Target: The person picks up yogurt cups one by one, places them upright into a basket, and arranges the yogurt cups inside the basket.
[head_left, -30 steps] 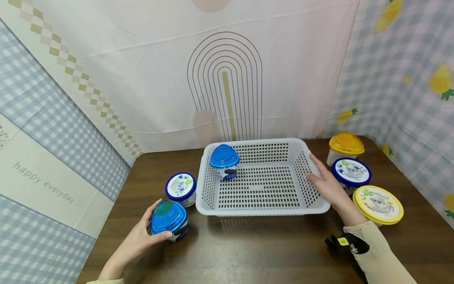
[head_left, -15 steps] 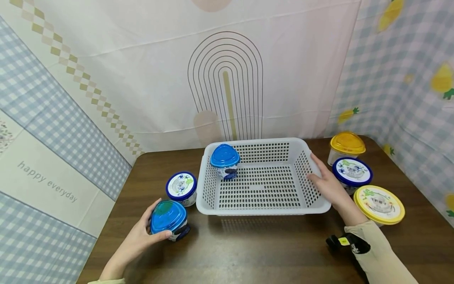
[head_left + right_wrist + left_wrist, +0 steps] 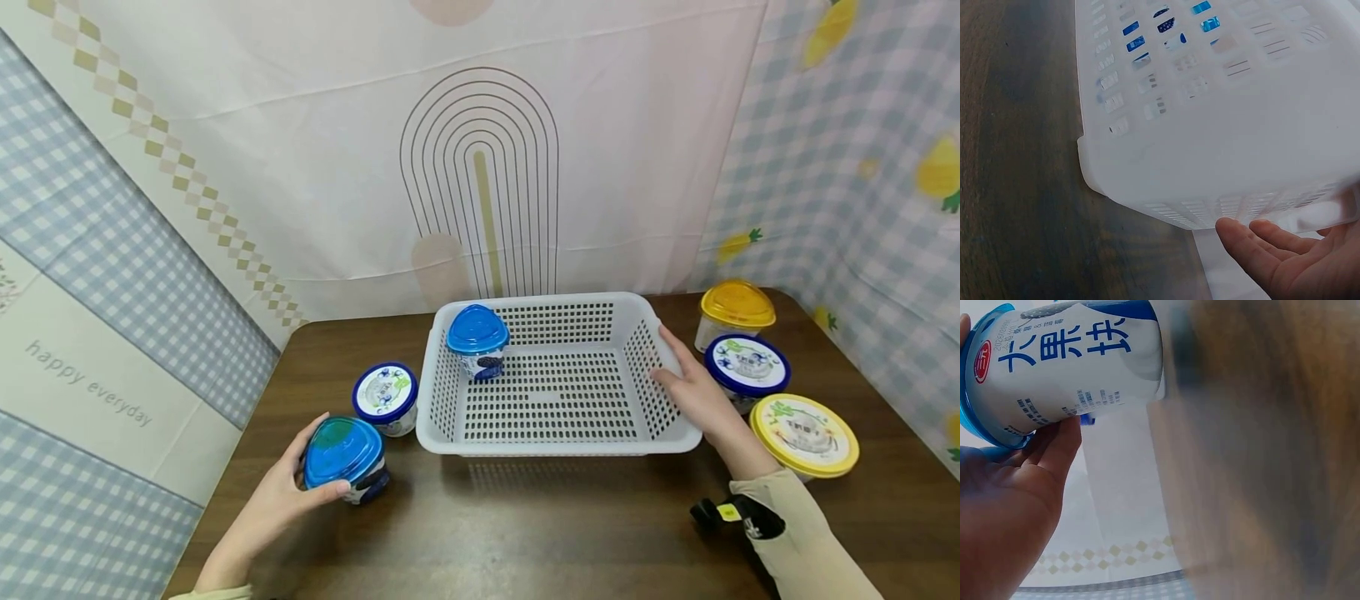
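Note:
My left hand [image 3: 281, 492] grips a yogurt cup with a rounded-triangular blue lid [image 3: 343, 454], thumb on the near side and fingers round the far side. In the left wrist view the white wall of this yogurt cup [image 3: 1072, 369] shows blue lettering; whether its base touches the table I cannot tell. My right hand [image 3: 697, 400] holds the right end of a white perforated plastic basket [image 3: 558, 448], its thumb over the rim on the inside. A second blue-lidded cup [image 3: 477, 329] stands at the left end inside the basket.
A round tub with a dark-blue-rimmed lid [image 3: 385, 392] stands left of the basket. On the right are a yellow-lidded cup [image 3: 737, 304], another dark-blue-rimmed tub [image 3: 747, 365] and a yellow-rimmed tub [image 3: 804, 433]. Patterned cloth [image 3: 330, 167] hangs behind the brown table [image 3: 525, 533].
My left hand has shifted slightly left and away from me with the blue-lidded yogurt cup. The right hand and the basket have stayed in place.

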`<state>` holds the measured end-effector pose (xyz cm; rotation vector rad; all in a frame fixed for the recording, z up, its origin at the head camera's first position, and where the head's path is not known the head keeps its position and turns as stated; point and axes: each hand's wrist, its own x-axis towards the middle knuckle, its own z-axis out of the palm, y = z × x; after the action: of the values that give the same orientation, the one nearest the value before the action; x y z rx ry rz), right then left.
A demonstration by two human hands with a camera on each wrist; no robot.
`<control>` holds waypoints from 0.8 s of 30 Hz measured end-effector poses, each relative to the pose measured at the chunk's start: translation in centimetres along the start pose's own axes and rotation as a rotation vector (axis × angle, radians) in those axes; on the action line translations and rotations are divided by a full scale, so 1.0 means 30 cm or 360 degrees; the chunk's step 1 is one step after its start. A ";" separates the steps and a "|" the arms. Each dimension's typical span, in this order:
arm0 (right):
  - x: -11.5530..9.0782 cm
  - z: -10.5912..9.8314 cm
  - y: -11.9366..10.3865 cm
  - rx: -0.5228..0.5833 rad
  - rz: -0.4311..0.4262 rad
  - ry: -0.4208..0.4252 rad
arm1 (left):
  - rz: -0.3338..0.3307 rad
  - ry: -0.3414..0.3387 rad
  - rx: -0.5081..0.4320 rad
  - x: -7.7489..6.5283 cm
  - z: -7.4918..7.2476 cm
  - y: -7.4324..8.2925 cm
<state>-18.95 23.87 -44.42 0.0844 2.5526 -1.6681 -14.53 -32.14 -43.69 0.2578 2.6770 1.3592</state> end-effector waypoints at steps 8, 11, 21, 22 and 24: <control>-0.003 0.001 -0.003 -0.0005 -0.0018 0.0006 | 0.0091 0.0031 0.0050 -0.006 -0.054 0.033; -0.003 0.002 -0.004 0.0002 -0.0019 0.0008 | 0.0123 0.0043 0.0074 -0.009 -0.073 0.046; -0.002 -0.001 -0.002 0.0006 -0.0019 0.0000 | 0.0213 0.0064 0.0070 -0.007 -0.143 0.067; -0.003 -0.002 -0.002 0.0008 -0.0020 -0.0002 | 0.0226 0.0064 0.0057 -0.007 -0.149 0.070; -0.003 -0.001 -0.002 0.0011 -0.0019 -0.0004 | 0.0247 0.0066 0.0037 -0.008 -0.161 0.078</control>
<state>-18.87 23.87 -44.35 0.0677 2.5508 -1.6806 -14.99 -34.65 -38.96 0.4537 2.7593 1.3897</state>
